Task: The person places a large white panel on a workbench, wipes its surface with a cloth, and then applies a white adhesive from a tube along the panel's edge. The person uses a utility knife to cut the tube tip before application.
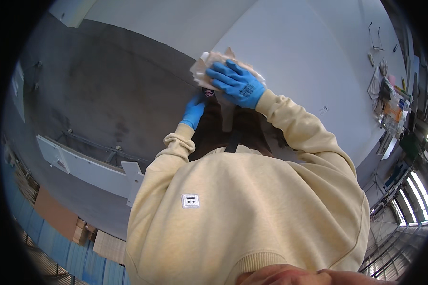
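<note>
- The person's left hand [266, 276] and right hand [340, 277] barely show at the lower edge, touching each other; I cannot tell either grip's state.
- Just above them is a co-worker's cream sweatshirt [252, 209], seen from behind.
- The co-worker's upper blue glove [235, 85] presses a crumpled pale cloth [208, 61] against a white panel [295, 47].
- The lower blue glove [194, 111] sits just beneath the cloth.

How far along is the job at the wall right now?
Done: nothing I can confirm. In hand: a co-worker's blue-gloved hand presses a crumpled beige sheet where the grey wall meets the white panel. Your bare hands show only at the lower edge, holding nothing visible. Left: cannot tell.
</note>
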`<state>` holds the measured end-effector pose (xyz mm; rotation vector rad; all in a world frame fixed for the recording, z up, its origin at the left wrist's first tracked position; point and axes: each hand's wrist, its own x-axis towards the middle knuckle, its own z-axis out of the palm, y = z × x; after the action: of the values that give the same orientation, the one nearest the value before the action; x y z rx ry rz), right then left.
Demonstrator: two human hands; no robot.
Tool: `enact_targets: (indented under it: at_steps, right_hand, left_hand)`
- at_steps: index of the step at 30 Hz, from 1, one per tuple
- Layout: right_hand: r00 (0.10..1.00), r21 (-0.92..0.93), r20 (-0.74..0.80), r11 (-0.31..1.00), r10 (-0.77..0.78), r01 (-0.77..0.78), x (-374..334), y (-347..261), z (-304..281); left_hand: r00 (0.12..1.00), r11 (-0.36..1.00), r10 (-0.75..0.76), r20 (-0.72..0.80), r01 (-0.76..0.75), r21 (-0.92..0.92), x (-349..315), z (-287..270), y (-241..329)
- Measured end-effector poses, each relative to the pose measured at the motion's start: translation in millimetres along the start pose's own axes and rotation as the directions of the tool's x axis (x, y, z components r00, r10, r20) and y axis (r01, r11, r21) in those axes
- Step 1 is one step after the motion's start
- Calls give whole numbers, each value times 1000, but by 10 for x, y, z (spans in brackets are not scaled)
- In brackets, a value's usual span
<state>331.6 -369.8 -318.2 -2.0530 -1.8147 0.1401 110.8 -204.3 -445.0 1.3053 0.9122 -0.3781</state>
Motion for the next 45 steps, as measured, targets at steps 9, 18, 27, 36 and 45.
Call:
enact_targets:
  at_steps: [9, 18, 27, 36, 45]
  right_hand:
    - [996, -20, 6, 996, 92, -92, 132, -132, 66]
    - [910, -164, -220, 906, 352, -390, 150, 914, -258]
    - [727, -203, -305, 704, 616, -681, 203, 936, -218]
    - [746, -140, -337, 753, 574, -643, -685, 81, -76]
    - [572, -20, -261, 589, 777, -808, -1677, -628, -41]
  left_hand:
    - [976, 986, -142, -165, 154, 64, 197, -179, -319]
    - [992, 998, -67, -107, 67, -3, -44, 100, -7]
    - [611, 744, 631, -478, -301, 597, -242, 524, 1107]
    - [449, 195, 892, -52, -280, 940, 724, 701, 1884]
    - [710, 301, 687, 156, -473, 828, 1212, -82, 1755]
